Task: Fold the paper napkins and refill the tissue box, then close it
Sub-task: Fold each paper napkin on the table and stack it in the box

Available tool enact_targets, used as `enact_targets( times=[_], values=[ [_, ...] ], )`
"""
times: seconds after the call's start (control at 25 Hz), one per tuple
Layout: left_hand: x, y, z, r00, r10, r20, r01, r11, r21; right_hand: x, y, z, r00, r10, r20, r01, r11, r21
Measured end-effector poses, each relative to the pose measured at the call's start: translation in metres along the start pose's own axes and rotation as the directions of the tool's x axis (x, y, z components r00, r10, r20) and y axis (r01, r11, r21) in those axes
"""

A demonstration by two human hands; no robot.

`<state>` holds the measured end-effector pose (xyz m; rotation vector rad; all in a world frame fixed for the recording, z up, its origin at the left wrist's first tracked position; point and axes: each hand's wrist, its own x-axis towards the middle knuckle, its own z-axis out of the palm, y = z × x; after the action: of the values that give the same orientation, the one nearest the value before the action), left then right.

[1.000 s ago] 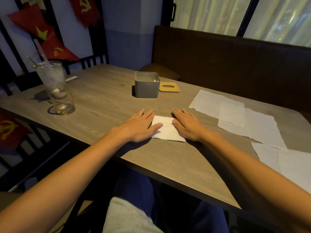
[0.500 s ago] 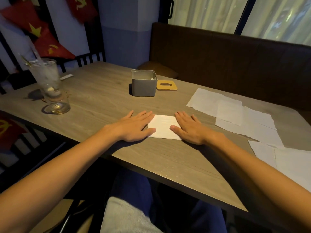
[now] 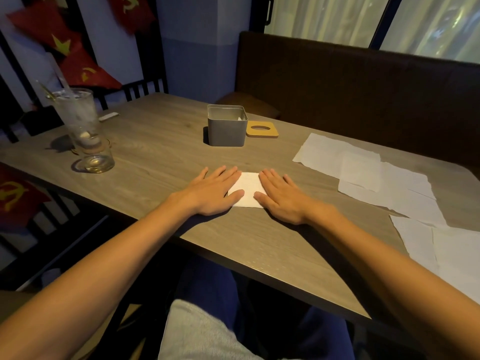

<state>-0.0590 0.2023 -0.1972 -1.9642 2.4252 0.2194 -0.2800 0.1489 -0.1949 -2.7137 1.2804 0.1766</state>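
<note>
One folded napkin lies on the wooden surface near its front edge, a small white square, and two hands are on it. The left hand lies palm down with its fingers straight and slightly spread, thumb and forefinger side resting over the napkin's left edge. The right hand mirrors it, flat and outstretched, covering the right edge. Neither hand curls round anything; both simply press the paper flat, with a strip of white showing between them. Farther back stands one grey tissue box, open at the top, with a scrap of white just visible inside near its right wall. Its one lid, yellowish with an oval slot, lies flat just beside the box on the right. Off to the right, unfolded napkins are spread out in overlapping sheets; I make out at least four, though where one ends and the next begins is hard to tell. At the left stand two glasses: a tall glass with straws in it, and a short glass touching or just in front of it. Four red flags hang behind that corner.
</note>
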Motion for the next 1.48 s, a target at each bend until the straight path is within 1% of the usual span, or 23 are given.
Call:
enact_targets(
  times=[0.12,0.16,0.2,0.28,0.32,0.36,0.44,0.56,0.72,0.76,0.8,0.88,0.92,0.96,1.12,1.2,1.24,1.28,1.36,1.44,1.48],
  values=[
    [0.0,-0.012,-0.004,0.999,-0.015,0.034,0.014,1.0,0.026,-0.014,0.021,-0.004,0.997,0.069,0.032,-0.068,0.998,-0.008],
    [0.0,-0.012,-0.005,1.0,-0.02,0.005,0.02,1.0,0.021,-0.017,0.026,-0.005,0.997,0.081,0.022,-0.081,0.997,-0.003],
    [0.001,-0.011,-0.006,0.999,-0.01,-0.052,0.01,1.0,0.01,-0.017,0.026,-0.006,0.997,0.077,-0.004,-0.077,0.997,0.014],
    [0.0,0.0,-0.005,0.982,0.06,-0.181,-0.057,0.998,0.024,-0.011,0.015,-0.009,0.996,0.005,-0.084,0.0,0.999,0.052],
    [0.0,0.007,-0.003,0.976,0.103,-0.194,-0.097,0.995,0.036,-0.006,0.004,-0.008,0.993,-0.049,-0.112,0.056,0.996,0.065],
    [-0.001,0.013,-0.001,0.978,0.127,-0.167,-0.124,0.992,0.025,-0.001,-0.007,-0.006,0.988,-0.098,-0.12,0.107,0.992,0.072],
    [-0.003,0.018,0.003,0.992,0.103,-0.067,-0.105,0.994,-0.017,0.006,-0.022,0.005,0.986,-0.135,-0.101,0.141,0.988,0.056],
    [-0.01,0.01,0.001,1.0,0.016,0.001,-0.016,1.0,0.005,0.004,-0.013,0.009,0.995,-0.077,-0.059,0.078,0.997,0.012],
    [-0.022,-0.011,-0.005,0.998,-0.038,0.044,0.036,0.999,0.038,-0.012,0.011,0.0,0.999,-0.001,-0.039,0.001,1.0,0.014],
    [-0.024,-0.015,-0.007,0.998,-0.047,0.039,0.046,0.999,0.012,-0.013,0.012,-0.002,0.999,0.005,-0.054,-0.004,1.0,0.024],
    [-0.025,-0.018,-0.009,0.999,-0.051,0.005,0.051,0.998,-0.047,-0.012,0.011,-0.005,0.996,0.012,-0.089,-0.007,0.999,0.049],
    [-0.021,-0.019,-0.009,0.991,-0.055,-0.122,0.031,0.982,-0.185,-0.006,0.001,-0.012,0.981,0.018,-0.193,0.007,0.992,0.128],
    [-0.018,-0.016,-0.009,0.984,-0.056,-0.167,0.018,0.975,-0.221,-0.002,-0.005,-0.015,0.973,0.018,-0.23,0.018,0.988,0.156],
    [-0.012,-0.013,-0.009,0.982,-0.061,-0.181,0.016,0.972,-0.236,0.005,-0.01,-0.018,0.97,0.027,-0.243,0.013,0.986,0.164],
    [0.012,-0.003,-0.018,0.977,-0.177,-0.121,0.146,0.962,-0.23,0.037,-0.016,-0.028,0.964,0.162,-0.21,-0.132,0.98,0.149],
    [0.021,-0.003,-0.024,0.972,-0.212,-0.103,0.191,0.965,-0.181,0.048,-0.013,-0.036,0.964,0.225,-0.14,-0.186,0.951,0.248],
    [0.025,-0.004,-0.026,0.972,-0.218,-0.09,0.199,0.962,-0.189,0.05,-0.012,-0.04,0.963,0.253,-0.092,-0.215,0.929,0.3],
    [0.028,-0.005,-0.027,0.973,-0.22,-0.072,0.199,0.954,-0.226,0.051,-0.01,-0.042,0.961,0.269,-0.058,-0.236,0.914,0.329],
    [0.031,-0.008,-0.03,0.977,-0.215,-0.014,0.194,0.906,-0.376,0.05,-0.008,-0.043,0.957,0.287,-0.037,-0.255,0.897,0.362],
    [0.031,-0.008,-0.032,0.98,-0.198,0.036,0.184,0.811,-0.556,0.049,-0.005,-0.042,0.955,0.294,-0.048,-0.25,0.878,0.408],
    [0.031,-0.009,-0.032,0.982,-0.185,0.039,0.169,0.765,-0.621,0.049,-0.005,-0.042,0.955,0.292,-0.045,-0.244,0.867,0.435]
  ],
)
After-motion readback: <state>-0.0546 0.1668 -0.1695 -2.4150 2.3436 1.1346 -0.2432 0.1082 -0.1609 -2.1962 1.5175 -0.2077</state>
